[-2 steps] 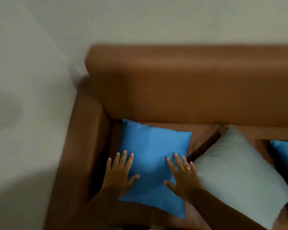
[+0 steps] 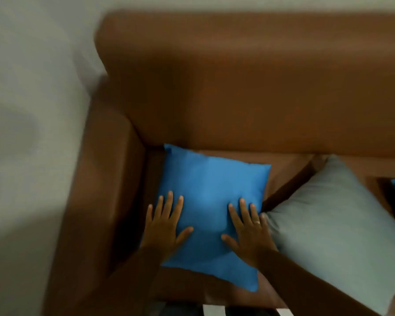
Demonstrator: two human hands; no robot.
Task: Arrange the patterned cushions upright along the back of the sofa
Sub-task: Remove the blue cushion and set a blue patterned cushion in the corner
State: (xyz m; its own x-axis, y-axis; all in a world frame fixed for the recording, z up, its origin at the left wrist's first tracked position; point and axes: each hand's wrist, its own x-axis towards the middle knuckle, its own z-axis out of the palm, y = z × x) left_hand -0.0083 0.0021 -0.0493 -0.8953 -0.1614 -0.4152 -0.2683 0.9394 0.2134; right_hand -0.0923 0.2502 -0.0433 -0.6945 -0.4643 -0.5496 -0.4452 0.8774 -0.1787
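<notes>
While the blue cushion (image 2: 211, 208) lies flat on the seat of the brown sofa (image 2: 249, 92), both hands press down on it, fingers (image 2: 169, 204) spread and released, gripping nothing. From the head view, the left hand (image 2: 163, 229) covers its near-left part, the right hand (image 2: 249, 233) its near-right edge, just beside the grey cushion (image 2: 333, 226). The backrest rises beyond the fingertips, straight ahead, so the far edge likely has to tip up and away. Equal reach, both hands.
</notes>
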